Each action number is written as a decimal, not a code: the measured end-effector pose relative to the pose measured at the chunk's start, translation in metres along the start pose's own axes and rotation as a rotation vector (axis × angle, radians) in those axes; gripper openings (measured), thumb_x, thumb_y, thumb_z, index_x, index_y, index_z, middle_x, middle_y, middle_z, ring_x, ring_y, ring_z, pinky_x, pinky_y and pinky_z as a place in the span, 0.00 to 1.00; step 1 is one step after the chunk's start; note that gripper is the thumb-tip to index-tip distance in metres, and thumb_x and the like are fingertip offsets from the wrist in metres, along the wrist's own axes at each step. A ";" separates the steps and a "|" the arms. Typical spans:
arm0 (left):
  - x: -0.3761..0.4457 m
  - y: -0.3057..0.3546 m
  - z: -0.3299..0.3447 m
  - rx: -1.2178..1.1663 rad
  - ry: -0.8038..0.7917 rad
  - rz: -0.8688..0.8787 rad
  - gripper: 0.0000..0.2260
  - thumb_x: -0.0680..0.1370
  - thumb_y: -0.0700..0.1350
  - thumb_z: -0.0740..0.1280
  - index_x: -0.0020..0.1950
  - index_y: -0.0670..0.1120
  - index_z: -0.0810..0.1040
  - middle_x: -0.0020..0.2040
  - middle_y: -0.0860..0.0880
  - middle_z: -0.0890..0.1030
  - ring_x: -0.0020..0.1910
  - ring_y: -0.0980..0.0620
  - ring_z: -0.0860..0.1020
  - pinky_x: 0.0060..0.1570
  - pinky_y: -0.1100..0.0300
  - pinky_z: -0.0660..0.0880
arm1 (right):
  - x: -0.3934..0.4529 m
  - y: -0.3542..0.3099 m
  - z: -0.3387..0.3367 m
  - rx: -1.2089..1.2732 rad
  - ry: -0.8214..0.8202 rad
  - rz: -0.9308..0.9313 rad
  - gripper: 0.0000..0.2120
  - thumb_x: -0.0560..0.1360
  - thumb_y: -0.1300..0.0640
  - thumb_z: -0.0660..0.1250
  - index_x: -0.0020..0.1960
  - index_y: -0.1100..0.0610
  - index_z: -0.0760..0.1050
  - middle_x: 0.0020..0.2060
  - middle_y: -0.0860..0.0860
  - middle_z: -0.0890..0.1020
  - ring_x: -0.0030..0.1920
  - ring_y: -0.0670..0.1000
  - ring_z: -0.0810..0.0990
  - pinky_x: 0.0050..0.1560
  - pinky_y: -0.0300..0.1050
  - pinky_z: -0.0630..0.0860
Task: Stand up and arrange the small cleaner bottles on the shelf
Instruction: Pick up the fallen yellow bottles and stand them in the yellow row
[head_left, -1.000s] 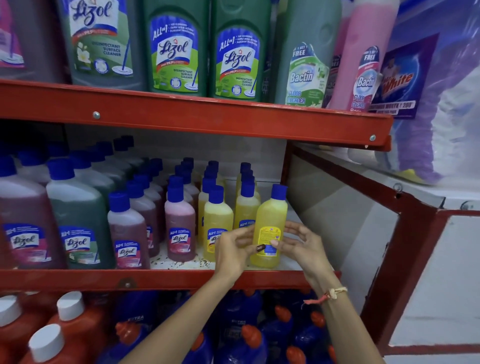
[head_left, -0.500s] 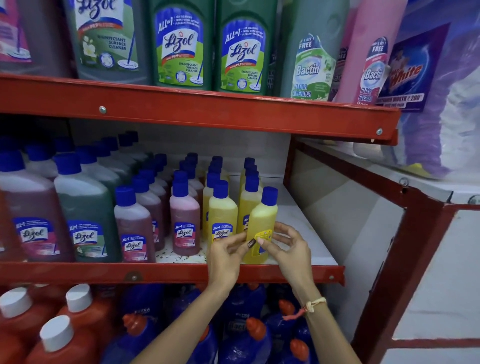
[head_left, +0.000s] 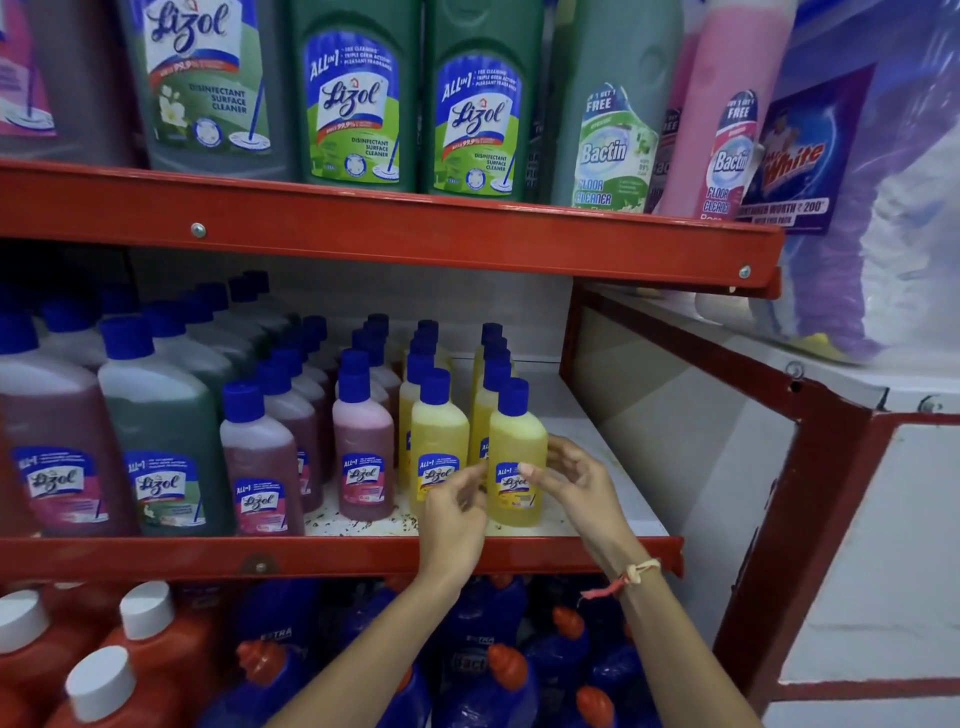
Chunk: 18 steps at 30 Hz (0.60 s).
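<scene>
A small yellow cleaner bottle (head_left: 517, 441) with a blue cap stands upright at the front of the rightmost row on the middle shelf (head_left: 363, 558), label facing me. My left hand (head_left: 454, 512) is at its lower left, fingers loosely curled by the bottle's edge. My right hand (head_left: 579, 486) is at its right with fingers spread, the thumb tip just touching the label. Neither hand wraps the bottle. A second yellow bottle (head_left: 439, 441) stands just left of it, with rows of yellow and pink small bottles (head_left: 361, 441) behind and beside.
Larger pink and green Lizol bottles (head_left: 161, 441) fill the shelf's left part. Big green bottles (head_left: 358, 98) stand on the upper shelf (head_left: 395, 234). Red and blue bottles (head_left: 478, 670) sit below. A red frame post (head_left: 569, 332) bounds the right side, with bare shelf board beside the yellow row.
The yellow bottle was tilted and turned between both hands; it now stands upright, label forward. Both hands have loosened from it. The view has moved closer.
</scene>
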<state>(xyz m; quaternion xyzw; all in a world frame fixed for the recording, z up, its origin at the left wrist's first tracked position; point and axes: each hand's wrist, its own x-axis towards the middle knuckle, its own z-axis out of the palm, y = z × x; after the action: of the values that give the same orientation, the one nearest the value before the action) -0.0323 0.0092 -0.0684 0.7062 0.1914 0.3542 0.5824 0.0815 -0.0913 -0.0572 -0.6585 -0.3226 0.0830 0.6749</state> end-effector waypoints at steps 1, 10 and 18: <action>0.000 0.001 0.001 -0.001 -0.005 -0.005 0.19 0.75 0.33 0.61 0.64 0.45 0.74 0.60 0.53 0.79 0.57 0.60 0.75 0.58 0.69 0.70 | 0.003 0.001 -0.001 -0.021 0.000 -0.009 0.19 0.69 0.61 0.75 0.60 0.57 0.78 0.54 0.52 0.85 0.57 0.49 0.82 0.49 0.33 0.79; -0.003 0.005 -0.002 -0.036 -0.057 -0.021 0.19 0.74 0.34 0.63 0.63 0.47 0.76 0.61 0.50 0.80 0.60 0.58 0.77 0.58 0.65 0.73 | 0.001 0.002 -0.004 -0.039 0.061 -0.005 0.23 0.67 0.59 0.77 0.61 0.56 0.78 0.53 0.50 0.85 0.57 0.48 0.83 0.54 0.37 0.80; -0.041 -0.005 -0.067 -0.058 0.383 0.079 0.13 0.78 0.42 0.60 0.59 0.53 0.78 0.50 0.60 0.81 0.44 0.65 0.79 0.48 0.71 0.75 | -0.075 -0.027 0.078 -0.017 0.422 -0.212 0.10 0.78 0.52 0.64 0.57 0.51 0.79 0.53 0.43 0.83 0.53 0.36 0.80 0.49 0.27 0.74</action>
<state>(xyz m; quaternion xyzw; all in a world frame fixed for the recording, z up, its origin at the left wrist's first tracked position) -0.1075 0.0287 -0.0797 0.6157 0.2608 0.5100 0.5412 -0.0278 -0.0699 -0.0624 -0.6295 -0.2423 -0.1307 0.7266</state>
